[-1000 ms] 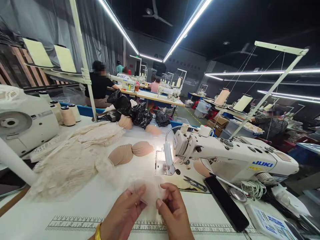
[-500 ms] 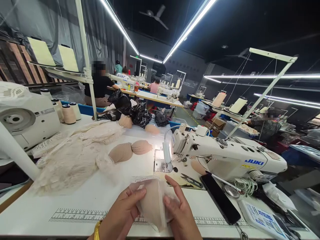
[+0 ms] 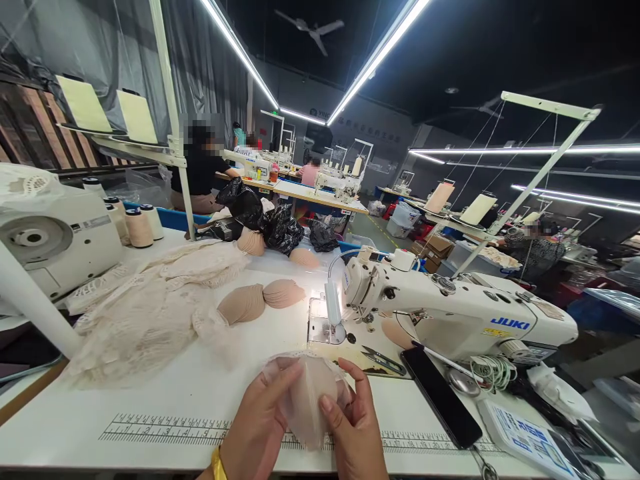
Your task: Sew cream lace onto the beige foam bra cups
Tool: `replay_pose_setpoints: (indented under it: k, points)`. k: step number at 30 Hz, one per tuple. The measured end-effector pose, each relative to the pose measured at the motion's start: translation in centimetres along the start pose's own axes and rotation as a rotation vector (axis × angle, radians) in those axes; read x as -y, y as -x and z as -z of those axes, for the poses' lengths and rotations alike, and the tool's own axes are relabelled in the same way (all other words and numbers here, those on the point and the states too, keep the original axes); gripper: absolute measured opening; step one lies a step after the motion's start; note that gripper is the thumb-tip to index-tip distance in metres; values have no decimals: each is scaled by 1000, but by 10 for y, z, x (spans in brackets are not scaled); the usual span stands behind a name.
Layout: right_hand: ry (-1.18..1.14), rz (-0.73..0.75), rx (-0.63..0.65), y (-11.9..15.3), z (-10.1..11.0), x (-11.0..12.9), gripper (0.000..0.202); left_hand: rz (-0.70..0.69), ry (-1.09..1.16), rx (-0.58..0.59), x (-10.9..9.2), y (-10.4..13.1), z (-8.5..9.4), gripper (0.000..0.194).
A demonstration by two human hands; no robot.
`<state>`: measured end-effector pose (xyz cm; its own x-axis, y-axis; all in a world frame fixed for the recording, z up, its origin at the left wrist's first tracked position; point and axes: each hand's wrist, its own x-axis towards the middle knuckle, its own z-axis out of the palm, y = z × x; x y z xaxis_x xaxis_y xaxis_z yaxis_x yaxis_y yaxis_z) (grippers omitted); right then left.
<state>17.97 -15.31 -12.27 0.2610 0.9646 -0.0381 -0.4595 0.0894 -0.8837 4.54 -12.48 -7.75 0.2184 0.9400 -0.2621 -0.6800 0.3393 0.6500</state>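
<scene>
Between my two hands, near the table's front edge, is a beige bra cup (image 3: 311, 400) covered in thin sheer fabric with a lacy upper edge. My left hand (image 3: 263, 413) grips its left side, thumb on the near face and fingers behind. On the right side, my right hand (image 3: 356, 417) pinches it with the thumb in front, while the index finger reaches up along the edge. A seam runs down the cup's middle. Just beyond it stands a white sewing machine (image 3: 450, 307) with its lit needle plate (image 3: 320, 327). Stacked beige cups (image 3: 243, 304) lie further left.
A heap of cream lace pieces (image 3: 145, 320) spreads over the table's left. Thread snips (image 3: 384, 361), a black phone (image 3: 440, 397) and a white-and-blue box (image 3: 525, 433) lie at right. Black plastic bags (image 3: 283, 230) sit behind. A printed ruler (image 3: 165, 430) runs along the front.
The cup has been turned and spread between my hands, so its seam faces me more centrally. My left hand has shifted slightly right, and my right hand slightly left.
</scene>
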Motion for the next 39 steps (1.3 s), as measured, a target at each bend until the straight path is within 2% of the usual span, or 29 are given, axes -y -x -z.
replay_pose_setpoints:
  k: [3,5,7,10,15,20,29,35,39]
  points:
    - [139,86,67,2,3,7,53,65,-75,65,-1,2,-2,38]
    - [217,85,114,1,5,12,48,98,-74,105,-1,3,-3,40]
    - [204,17,117,-1,5,15,55,124,-38,128,0,4,-4,40]
    - [68,-46,88,-3,2,12,67,142,6,123,1,4,-4,37]
    - [-100,-62,81,-5,-2,2,67,118,7,114,2,-1,-5,39]
    - [-93,-77,26,-7,-2,0,70,102,-4,84,3,-4,-7,42]
    - [-48,-73,56,-13,4,0,73,106,-25,103,3,-8,-8,43]
    - [-108,-71,-10,-14,0,0,76,92,-45,115,3,-9,-12,43]
    - [-89,-61,5,-13,-4,3,85,103,-76,81,-1,-15,-18,40]
